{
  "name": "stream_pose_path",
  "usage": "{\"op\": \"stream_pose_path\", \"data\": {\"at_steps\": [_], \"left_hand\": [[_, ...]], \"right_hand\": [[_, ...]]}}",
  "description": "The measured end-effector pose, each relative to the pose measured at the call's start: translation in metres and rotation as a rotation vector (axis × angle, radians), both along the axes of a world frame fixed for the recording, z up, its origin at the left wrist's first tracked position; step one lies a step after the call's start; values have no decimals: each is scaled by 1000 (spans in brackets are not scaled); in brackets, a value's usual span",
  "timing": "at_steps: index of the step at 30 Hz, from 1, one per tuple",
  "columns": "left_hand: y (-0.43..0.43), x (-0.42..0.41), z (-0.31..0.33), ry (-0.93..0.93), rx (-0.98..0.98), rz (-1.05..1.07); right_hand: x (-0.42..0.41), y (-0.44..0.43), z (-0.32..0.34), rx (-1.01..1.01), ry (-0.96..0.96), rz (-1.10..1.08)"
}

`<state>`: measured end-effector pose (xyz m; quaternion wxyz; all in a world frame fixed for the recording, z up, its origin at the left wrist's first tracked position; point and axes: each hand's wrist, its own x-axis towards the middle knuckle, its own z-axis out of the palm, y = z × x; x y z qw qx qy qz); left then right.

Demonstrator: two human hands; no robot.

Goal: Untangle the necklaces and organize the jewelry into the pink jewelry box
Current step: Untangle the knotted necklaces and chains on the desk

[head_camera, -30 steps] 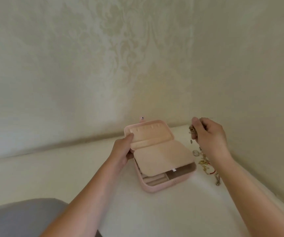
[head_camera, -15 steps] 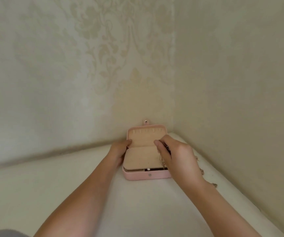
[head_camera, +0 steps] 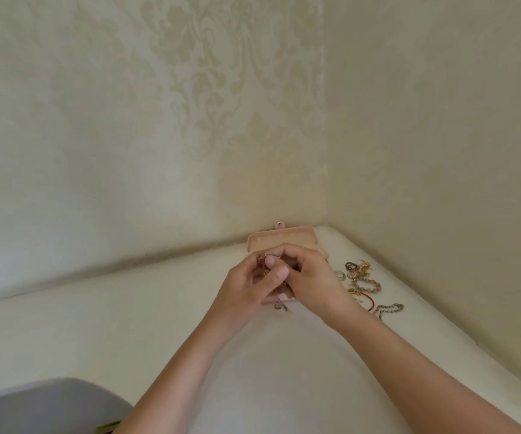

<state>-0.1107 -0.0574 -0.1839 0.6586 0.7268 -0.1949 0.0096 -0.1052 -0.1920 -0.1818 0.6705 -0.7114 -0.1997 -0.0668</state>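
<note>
- Head cam: L hand (head_camera: 246, 286) + R hand (head_camera: 312, 283) meet over the open pink jewelry box (head_camera: 281, 238), at back corner of table (head_camera: 159, 324).
- Both hands: fingers curled, pinching thin necklace (head_camera: 279, 306); its tail hangs at box front edge.
- Step, prob.: untangling; box inside hidden by hands.
- Next: tease knot apart gently, then lay chain in box. Loose jewelry (head_camera: 364, 281) waits just R of box.

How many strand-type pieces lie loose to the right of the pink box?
3: a pink beaded strand farthest, a red cord in the middle, a silver chain nearest. The gold tangle may hide more.
</note>
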Motion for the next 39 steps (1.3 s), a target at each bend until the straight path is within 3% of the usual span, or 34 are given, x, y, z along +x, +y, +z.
{"op": "stream_pose_path", "data": {"at_steps": [5,13,20,25,30,32,34,39], "left_hand": [[15,-7,-19,68,21,77],[33,-21,-31,30,51,239],[38,-19,-32,83,-58,271],[40,-20,-33,126,-102,340],[51,-17,-37,188,-58,419],[60,-15,-41,240,-28,407],[70,-13,-44,225,22,435],[92,3,-50,-12,314,636]], "right_hand": [[2,-6,2,-139,42,-65],[1,-9,0,-359,107,63],[6,-2,-16,-528,174,60],[5,4,-17,-390,208,90],[1,4,-14,71,428,188],[1,5,-15,155,484,204],[1,5,-17,111,490,177],[3,-3,-18,-155,480,139]]}}
